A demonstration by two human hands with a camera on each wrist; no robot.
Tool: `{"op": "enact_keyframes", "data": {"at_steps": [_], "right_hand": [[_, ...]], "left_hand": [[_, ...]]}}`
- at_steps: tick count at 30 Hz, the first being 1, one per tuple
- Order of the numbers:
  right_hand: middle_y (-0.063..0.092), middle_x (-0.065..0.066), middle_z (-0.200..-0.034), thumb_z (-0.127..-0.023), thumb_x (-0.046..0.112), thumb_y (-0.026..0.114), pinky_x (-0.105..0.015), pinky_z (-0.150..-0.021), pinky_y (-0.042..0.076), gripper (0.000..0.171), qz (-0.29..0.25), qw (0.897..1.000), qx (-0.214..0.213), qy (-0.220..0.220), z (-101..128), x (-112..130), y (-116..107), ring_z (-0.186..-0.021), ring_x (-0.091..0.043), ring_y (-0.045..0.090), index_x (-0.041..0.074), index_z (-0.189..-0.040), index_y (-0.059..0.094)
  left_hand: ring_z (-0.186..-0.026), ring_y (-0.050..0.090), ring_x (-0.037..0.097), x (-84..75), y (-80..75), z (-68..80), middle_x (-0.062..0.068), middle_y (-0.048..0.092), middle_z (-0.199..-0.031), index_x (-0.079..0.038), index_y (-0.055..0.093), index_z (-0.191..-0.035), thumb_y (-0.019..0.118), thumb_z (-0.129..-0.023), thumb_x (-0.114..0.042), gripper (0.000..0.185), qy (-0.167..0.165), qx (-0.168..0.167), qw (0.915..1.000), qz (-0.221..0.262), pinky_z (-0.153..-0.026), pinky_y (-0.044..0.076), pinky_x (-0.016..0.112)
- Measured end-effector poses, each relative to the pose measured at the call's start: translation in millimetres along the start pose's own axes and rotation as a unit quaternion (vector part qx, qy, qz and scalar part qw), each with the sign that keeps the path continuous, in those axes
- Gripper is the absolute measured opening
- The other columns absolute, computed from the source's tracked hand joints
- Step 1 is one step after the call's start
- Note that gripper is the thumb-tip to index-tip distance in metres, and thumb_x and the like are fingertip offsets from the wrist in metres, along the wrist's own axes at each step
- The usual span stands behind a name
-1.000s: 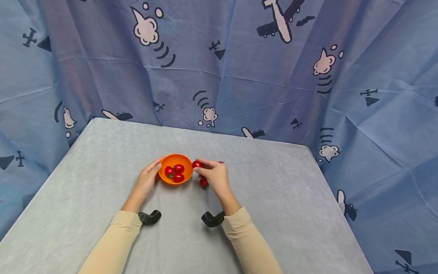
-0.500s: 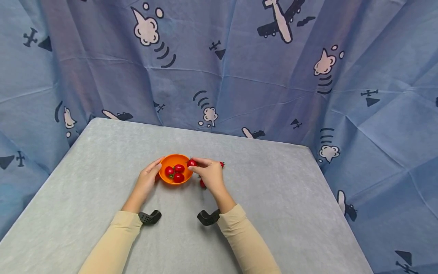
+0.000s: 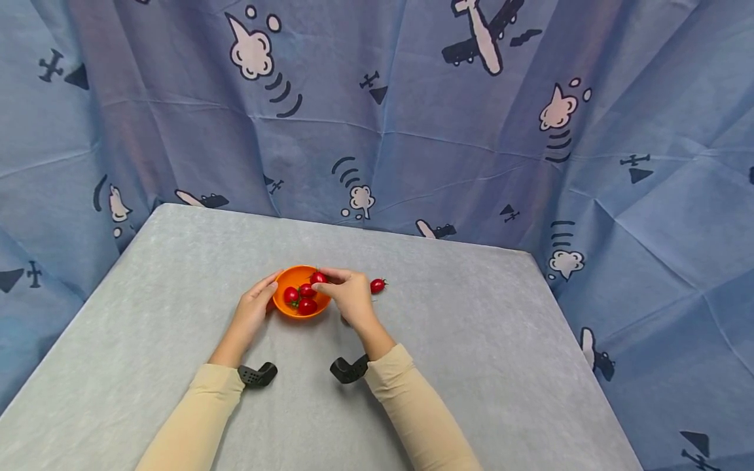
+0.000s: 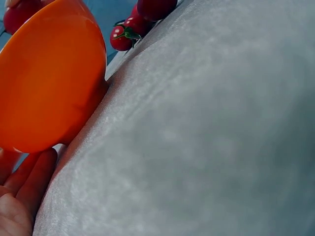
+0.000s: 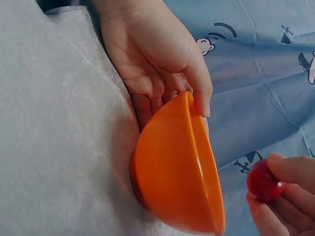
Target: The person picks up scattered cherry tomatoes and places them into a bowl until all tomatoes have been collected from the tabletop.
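An orange bowl (image 3: 292, 278) stands on the table with several cherry tomatoes (image 3: 307, 306) in it. At its left side my left hand (image 3: 253, 309) grips it, the thumb over the rim and the fingers along the outer wall, as the right wrist view shows. My right hand (image 3: 352, 297) pinches a cherry tomato (image 5: 264, 181) between thumb and fingers, above the bowl's right part. Another cherry tomato (image 3: 377, 286) lies on the table to the right of that hand. In the left wrist view several loose tomatoes (image 4: 120, 38) lie beyond the bowl; in the head view my right hand hides some.
A pale grey cloth covers the table (image 3: 483, 340). Behind it hangs a blue patterned curtain (image 3: 330, 144), which also runs along both sides. Black wrist devices (image 3: 257, 375) sit on both wrists.
My right hand has moved left with the pinched tomato, from beside the bowl to over it. The loose tomato at the right has come into fuller view. My left hand and the bowl stay put.
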State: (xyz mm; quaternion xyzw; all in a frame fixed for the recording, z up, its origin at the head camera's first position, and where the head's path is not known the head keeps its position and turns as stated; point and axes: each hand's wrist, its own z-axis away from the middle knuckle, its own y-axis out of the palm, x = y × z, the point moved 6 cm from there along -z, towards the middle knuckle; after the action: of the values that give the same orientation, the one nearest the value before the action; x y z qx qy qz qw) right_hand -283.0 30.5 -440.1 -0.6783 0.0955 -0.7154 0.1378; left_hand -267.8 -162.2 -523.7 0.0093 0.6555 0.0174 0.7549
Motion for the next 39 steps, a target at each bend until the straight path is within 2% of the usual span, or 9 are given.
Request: {"op": "enact_keyframes", "data": {"at_steps": [2,4,11,20,25,32,39], "right_hand": [[0.076,-0.011,-0.11,-0.079,0.014,0.083,-0.028,-0.089,0.059,0.032,0.002,1.0,-0.002,-0.001,-1.6,0.1,2.7,-0.106,-0.019,0.069,0.008,-0.11,0.078],[0.076,-0.01,-0.109,-0.078,0.014,0.083,-0.031,-0.092,0.059,0.031,0.006,1.0,-0.007,-0.003,-3.5,-0.1,5.1,-0.108,-0.02,0.069,0.008,-0.109,0.078],[0.076,-0.012,-0.109,-0.077,0.009,0.083,-0.03,-0.088,0.06,0.031,-0.006,1.0,-0.003,-0.022,-7.6,3.1,14.2,-0.105,-0.02,0.07,0.005,-0.107,0.078],[0.075,-0.01,-0.114,-0.078,0.012,0.084,-0.031,-0.093,0.058,0.029,0.027,0.999,-0.004,-0.019,-9.2,3.9,23.5,-0.115,-0.02,0.066,0.009,-0.106,0.079],[0.075,-0.01,-0.115,-0.079,0.012,0.083,-0.031,-0.093,0.058,0.029,0.025,1.0,-0.002,-0.017,-10.9,2.7,28.7,-0.115,-0.021,0.066,0.009,-0.107,0.079],[0.075,-0.01,-0.114,-0.079,0.011,0.083,-0.031,-0.09,0.059,0.029,0.021,1.0,-0.003,-0.019,-13.2,1.7,32.2,-0.109,-0.018,0.069,0.008,-0.107,0.079],[0.076,-0.012,-0.11,-0.079,0.011,0.083,-0.029,-0.087,0.06,0.03,0.02,0.999,-0.002,-0.028,-15.5,-0.6,36.4,-0.103,-0.018,0.072,0.006,-0.107,0.078]], "left_hand": [[-0.147,0.035,0.016,0.2,-0.2,0.1,0.005,0.039,-0.159,-0.009,0.041,-0.152,0.04,-0.108,-0.029,0.048,-0.001,-0.001,1.0,0.0,-0.117,0.035,0.026],[-0.147,0.035,0.017,-0.4,-0.3,0.4,0.006,0.038,-0.16,-0.009,0.04,-0.152,0.04,-0.108,-0.029,0.049,0.001,0.0,1.0,0.0,-0.116,0.037,0.022],[-0.147,0.035,0.019,-1.4,1.8,0.9,0.008,0.039,-0.159,-0.006,0.04,-0.152,0.039,-0.108,-0.023,0.047,0.009,0.005,0.9996,0.025,-0.111,0.039,0.014],[-0.144,0.039,0.017,-1.8,2.0,1.3,0.006,0.041,-0.158,-0.008,0.042,-0.151,0.04,-0.108,-0.025,0.046,0.006,0.004,0.9995,0.032,-0.101,0.042,0.006],[-0.144,0.039,0.018,-1.0,0.7,0.5,0.006,0.041,-0.158,-0.008,0.043,-0.151,0.04,-0.108,-0.025,0.046,0.007,0.0,0.9996,0.026,-0.103,0.042,0.008],[-0.146,0.036,0.017,0.3,0.0,-0.5,0.004,0.04,-0.159,-0.01,0.042,-0.151,0.041,-0.108,-0.028,0.048,0.003,0.0,1.0,0.007,-0.116,0.036,0.023],[-0.146,0.036,0.018,-1.5,1.1,0.7,0.006,0.039,-0.159,-0.009,0.042,-0.152,0.041,-0.108,-0.028,0.048,0.004,0.004,0.9999,0.011,-0.116,0.036,0.023]]}}
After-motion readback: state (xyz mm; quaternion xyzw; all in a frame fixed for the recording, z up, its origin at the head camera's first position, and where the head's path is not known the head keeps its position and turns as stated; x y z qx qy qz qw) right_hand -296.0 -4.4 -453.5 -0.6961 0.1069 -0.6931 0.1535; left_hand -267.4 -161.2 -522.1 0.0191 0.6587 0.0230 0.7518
